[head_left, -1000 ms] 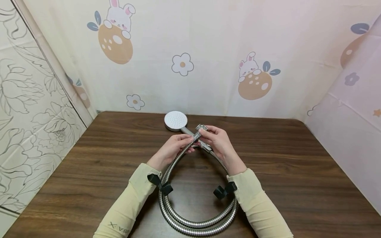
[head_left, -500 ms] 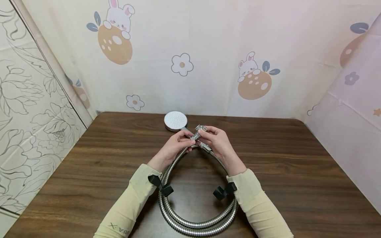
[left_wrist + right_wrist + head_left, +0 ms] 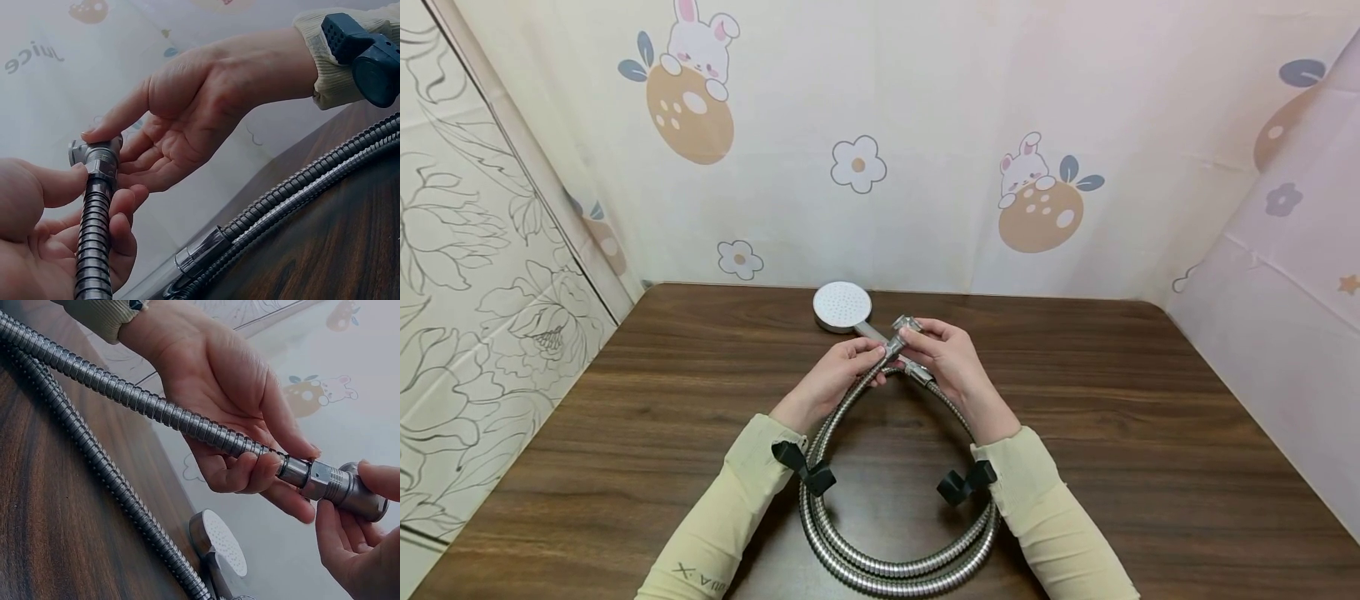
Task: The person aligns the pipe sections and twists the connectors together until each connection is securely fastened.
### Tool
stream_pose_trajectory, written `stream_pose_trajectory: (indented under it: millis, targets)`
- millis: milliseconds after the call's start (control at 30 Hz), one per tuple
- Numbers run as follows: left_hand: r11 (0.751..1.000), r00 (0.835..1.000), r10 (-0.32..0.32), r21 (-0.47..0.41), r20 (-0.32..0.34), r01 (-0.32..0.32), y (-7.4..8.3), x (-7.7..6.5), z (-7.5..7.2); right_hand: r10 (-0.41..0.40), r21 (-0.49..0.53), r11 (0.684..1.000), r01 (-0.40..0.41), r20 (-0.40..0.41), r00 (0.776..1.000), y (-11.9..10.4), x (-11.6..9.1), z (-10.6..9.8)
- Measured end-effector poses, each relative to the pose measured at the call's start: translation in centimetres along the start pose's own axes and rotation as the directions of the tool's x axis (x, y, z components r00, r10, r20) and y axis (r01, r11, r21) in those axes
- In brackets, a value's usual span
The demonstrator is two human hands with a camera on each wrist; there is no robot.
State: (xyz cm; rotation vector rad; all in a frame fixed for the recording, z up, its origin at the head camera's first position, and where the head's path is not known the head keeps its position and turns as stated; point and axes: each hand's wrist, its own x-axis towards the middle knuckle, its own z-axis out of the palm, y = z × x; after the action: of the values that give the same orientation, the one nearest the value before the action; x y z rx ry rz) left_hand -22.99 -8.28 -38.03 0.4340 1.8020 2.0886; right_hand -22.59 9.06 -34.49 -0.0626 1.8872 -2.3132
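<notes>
A coiled metal shower hose lies on the table, its free end raised between the hands. My left hand holds that end, thumb at the hex nut and fingers curled under the hose. With thumb and fingers my right hand pinches a chrome pipe fitting with a round flanged end. Some thread shows between nut and fitting. Behind the hands a shower head rests face up, its handle partly hidden by the hands and joined to the hose's other end.
The brown wooden table stretches to both sides of the coil. A patterned curtain hangs along its back edge, with a flower-print panel at the left. Dark wrist cameras sit on both cuffs, close over the hose loop.
My left thumb and fingers have shifted round the nut, up toward the fitting half a second ago and back down now. The right hand, fitting and coil have hardly moved.
</notes>
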Motion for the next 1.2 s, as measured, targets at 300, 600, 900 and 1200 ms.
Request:
stream_pose_trajectory:
  millis: [300, 600, 900, 1200]
  targets:
    - [1.0, 0.998, -0.003, 0.01, -0.059, 0.004, 0.12, 0.01, 0.06, -0.004, -0.009, 1.0, 0.004, 0.015, 1.0, 0.21, 0.08, 0.07]
    - [1.0, 0.999, -0.01, 0.012, -0.034, 0.011, -0.06, 0.12, 0.14, -0.018, -0.017, 1.0, 0.018, 0.021, 1.0, 0.3, 0.11, 0.01]
    - [0.997, 1.0, -0.019, -0.071, -0.001, 0.019, 0.06, -0.07, 0.02, -0.014, -0.046, 0.999, 0.013, -0.012, 1.0, 0.15, 0.13, 0.0]
    - [0.998, 0.999, -0.012, -0.064, -0.039, 0.01, 0.1, -0.05, 0.17, -0.026, -0.054, 0.998, 0.024, -0.021, 0.999, 0.11, 0.04, -0.12]
